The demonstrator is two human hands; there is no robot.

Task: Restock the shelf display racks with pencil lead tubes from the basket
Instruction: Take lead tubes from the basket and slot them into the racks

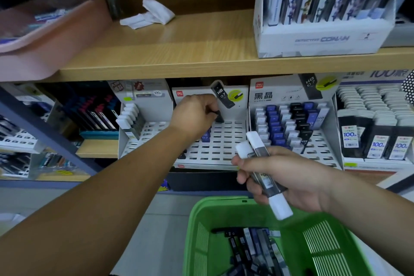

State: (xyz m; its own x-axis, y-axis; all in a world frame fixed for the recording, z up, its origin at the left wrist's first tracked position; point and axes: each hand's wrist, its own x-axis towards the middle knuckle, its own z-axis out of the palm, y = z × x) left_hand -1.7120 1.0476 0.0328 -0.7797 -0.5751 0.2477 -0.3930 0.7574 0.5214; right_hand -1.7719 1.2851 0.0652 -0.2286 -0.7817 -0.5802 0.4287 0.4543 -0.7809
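Note:
My left hand point(193, 114) reaches into the middle white slotted display rack point(224, 141) on the lower shelf and is closed on a black lead tube point(219, 115) near the rack's back rows. A blue tube point(205, 135) stands in the rack just under that hand. My right hand point(284, 179) hovers above the green basket point(201, 231) and grips white-capped lead tubes point(261, 157), two caps showing at the top and one at the bottom. Several dark tubes point(253, 251) lie in the basket's bottom.
The left rack point(143, 132) holds a few white-capped tubes. The right rack point(291, 123) is filled with blue, white and black tubes. A pink tray point(44, 47), crumpled paper point(152, 13) and a white display box point(320, 38) sit on the wooden shelf above.

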